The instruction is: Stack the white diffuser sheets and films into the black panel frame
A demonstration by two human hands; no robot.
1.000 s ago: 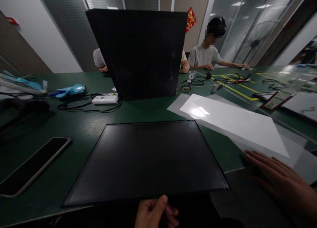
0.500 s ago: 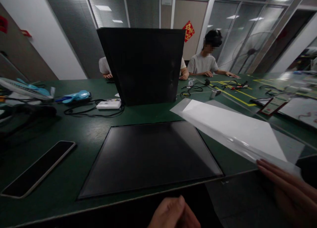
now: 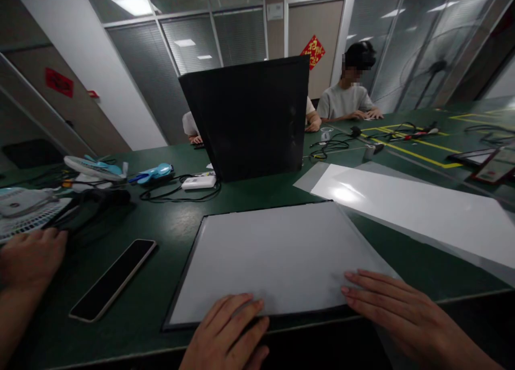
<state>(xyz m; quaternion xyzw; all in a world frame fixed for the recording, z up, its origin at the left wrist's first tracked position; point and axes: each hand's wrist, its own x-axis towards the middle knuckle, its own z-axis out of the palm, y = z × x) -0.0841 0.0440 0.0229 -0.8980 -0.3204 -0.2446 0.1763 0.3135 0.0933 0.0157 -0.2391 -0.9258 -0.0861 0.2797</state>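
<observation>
A flat dark panel [image 3: 198, 238] lies before me at the table's front edge, its black border showing on the left and along the back. Nearly all of it is covered by a pale whitish sheet [image 3: 269, 257]. My left hand [image 3: 229, 332] rests at the sheet's near edge with fingers bent and apart. Near the front right corner, my right hand [image 3: 402, 305] lies flat, fingers stretched over the sheet. Neither hand appears to grip anything. To the right are a white sheet [image 3: 414, 204] and clear film around its edges.
A large black panel [image 3: 253, 118] stands upright behind. A phone [image 3: 115, 279] lies left, near another person's hand [image 3: 36, 257] beside a fan [image 3: 28, 204]. A white box [image 3: 199, 182] with cables sits further back. A person [image 3: 348, 96] sits across the table.
The dark panel, bare before, now has a whitish sheet over it. My right hand has come left from the film onto this sheet; my left hand has moved up to its edge and unfolded.
</observation>
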